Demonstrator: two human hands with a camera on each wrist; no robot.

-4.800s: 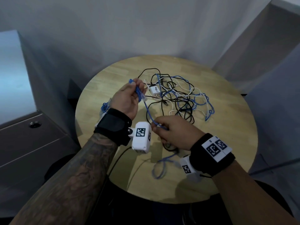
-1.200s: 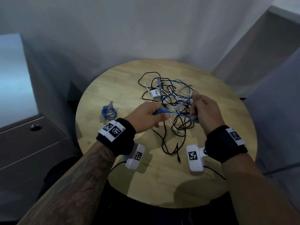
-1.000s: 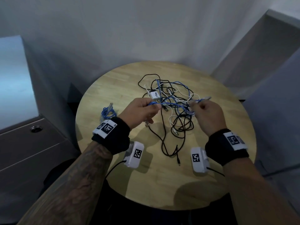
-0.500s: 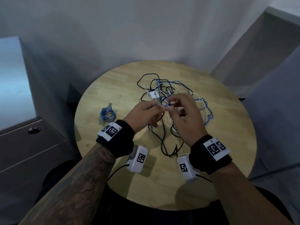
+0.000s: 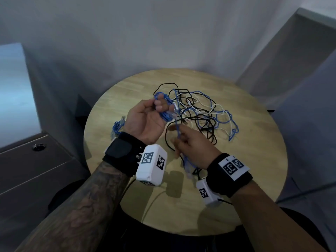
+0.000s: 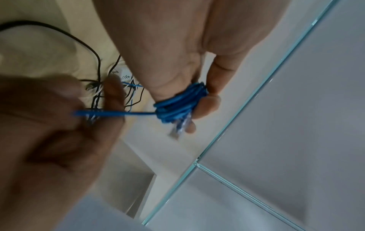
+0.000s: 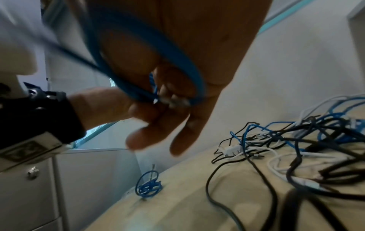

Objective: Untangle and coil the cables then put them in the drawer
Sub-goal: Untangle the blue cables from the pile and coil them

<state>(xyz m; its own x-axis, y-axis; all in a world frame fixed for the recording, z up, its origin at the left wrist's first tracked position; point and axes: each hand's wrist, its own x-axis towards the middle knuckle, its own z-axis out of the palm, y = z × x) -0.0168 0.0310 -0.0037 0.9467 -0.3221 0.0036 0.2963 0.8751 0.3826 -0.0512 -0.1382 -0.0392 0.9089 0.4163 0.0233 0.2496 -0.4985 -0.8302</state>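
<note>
Two hands work above the round table [image 5: 254,179]: the right hand [image 5: 192,146], nearer, pinches a loose stretch of blue cable [image 5: 166,113] — its tail dangles below. Just beyond, the left hand [image 5: 145,120] grips that cable's coiled loops. Farther back lies the cable tangle [image 5: 203,113]; a small blue coil [image 5: 117,127] sits left.

Left hand [image 5: 145,120] raised palm-up above the surface, fingers [image 6: 209,103] curled round a bundle of blue cable [image 6: 177,106], wrist strapped in a black band. Right hand [image 5: 192,146] lower and nearer the body, back upward, fingertips pinching the loose strand of that cable. Both forearms bare, angled inward.
</note>
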